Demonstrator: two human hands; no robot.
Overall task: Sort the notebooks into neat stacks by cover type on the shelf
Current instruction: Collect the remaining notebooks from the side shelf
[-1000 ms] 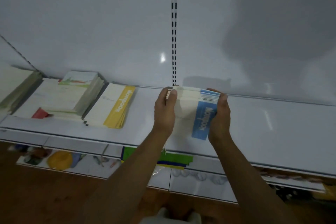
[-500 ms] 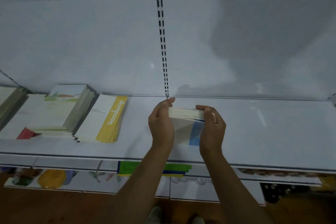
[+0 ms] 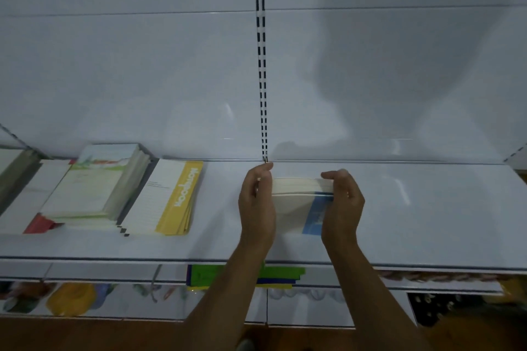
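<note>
Both hands, left hand and right hand, gripping blue-cover stack edges, bare shelf rightward.

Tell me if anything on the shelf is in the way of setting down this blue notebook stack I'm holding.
Nothing visible is. The blue notebook stack sits between the left hand and right hand over a bare part of the shelf. The yellow notebook stack lies well off to the left, apart from it.

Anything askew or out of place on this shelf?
Yes. At the left, the green-and-white illustrated notebook stack lies skewed over a fanned white pile with a red corner poking out. The yellow-striped notebooks look staggered. The blue-striped stack between both hands looks squared.
</note>
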